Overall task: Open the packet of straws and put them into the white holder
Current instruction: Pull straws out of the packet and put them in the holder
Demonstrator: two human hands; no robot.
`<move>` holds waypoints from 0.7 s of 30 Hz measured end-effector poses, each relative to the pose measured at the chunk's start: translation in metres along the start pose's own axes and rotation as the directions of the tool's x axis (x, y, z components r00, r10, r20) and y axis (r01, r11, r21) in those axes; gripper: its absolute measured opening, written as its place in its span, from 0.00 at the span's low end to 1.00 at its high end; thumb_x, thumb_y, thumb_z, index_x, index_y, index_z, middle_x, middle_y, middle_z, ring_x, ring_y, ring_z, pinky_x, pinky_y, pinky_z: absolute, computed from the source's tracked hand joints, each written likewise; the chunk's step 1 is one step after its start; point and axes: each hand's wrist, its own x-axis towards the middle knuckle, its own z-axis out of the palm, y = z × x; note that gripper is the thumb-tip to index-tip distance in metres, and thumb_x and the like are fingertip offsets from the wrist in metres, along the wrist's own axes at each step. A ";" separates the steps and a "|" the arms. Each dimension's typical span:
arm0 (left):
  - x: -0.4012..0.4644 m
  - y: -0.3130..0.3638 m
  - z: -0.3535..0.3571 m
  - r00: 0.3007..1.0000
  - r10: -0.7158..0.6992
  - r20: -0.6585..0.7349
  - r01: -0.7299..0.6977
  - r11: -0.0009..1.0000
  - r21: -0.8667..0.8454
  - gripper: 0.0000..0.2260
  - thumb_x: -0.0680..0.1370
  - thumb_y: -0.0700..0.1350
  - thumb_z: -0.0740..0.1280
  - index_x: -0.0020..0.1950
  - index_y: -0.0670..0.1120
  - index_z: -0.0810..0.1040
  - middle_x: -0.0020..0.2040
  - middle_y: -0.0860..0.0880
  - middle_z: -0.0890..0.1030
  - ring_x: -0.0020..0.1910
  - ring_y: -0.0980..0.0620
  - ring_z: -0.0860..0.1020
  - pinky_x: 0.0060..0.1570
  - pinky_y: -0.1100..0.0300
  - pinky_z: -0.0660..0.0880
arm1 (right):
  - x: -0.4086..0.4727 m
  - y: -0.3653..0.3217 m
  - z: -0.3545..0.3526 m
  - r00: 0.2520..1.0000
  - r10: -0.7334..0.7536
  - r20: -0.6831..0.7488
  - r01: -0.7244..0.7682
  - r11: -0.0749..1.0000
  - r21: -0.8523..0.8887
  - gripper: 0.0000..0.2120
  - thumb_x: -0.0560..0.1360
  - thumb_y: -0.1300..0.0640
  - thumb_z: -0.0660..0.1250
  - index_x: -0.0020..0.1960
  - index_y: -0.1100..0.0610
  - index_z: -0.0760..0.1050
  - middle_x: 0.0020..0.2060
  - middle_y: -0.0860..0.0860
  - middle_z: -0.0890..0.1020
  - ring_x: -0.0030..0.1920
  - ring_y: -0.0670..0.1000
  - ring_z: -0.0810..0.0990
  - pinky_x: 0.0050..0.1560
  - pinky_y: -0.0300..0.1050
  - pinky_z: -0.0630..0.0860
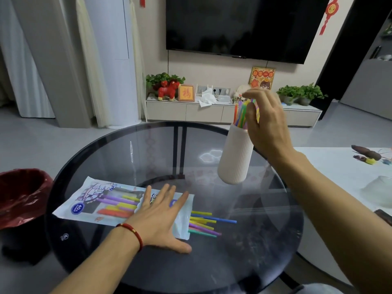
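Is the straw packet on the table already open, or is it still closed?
Open. Several straws stick out of the right end of the packet onto the glass table, while the left hand lies flat on it.

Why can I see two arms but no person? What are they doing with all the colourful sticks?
The camera sits on the person's head and looks down, so you see only their own arms, as if through their eyes. The sticks are drinking straws. The left hand lies flat on the straw packet, pressing it onto the round glass table. Some loose straws poke out of the packet's open end. The right hand is up at the tall white holder, with its fingers around the tops of the straws in the holder. Beside the table stands a bin with a red bag.
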 end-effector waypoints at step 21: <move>-0.001 0.009 -0.013 0.926 -0.037 -0.376 0.049 0.999 0.022 0.48 0.61 0.78 0.58 0.76 0.54 0.58 0.59 0.52 0.67 0.60 0.50 0.69 0.74 0.41 0.54 | -0.168 -0.057 0.062 0.562 0.122 0.818 -0.505 0.834 0.223 0.14 0.84 0.40 0.61 0.54 0.50 0.76 0.38 0.44 0.83 0.41 0.50 0.82 0.48 0.57 0.81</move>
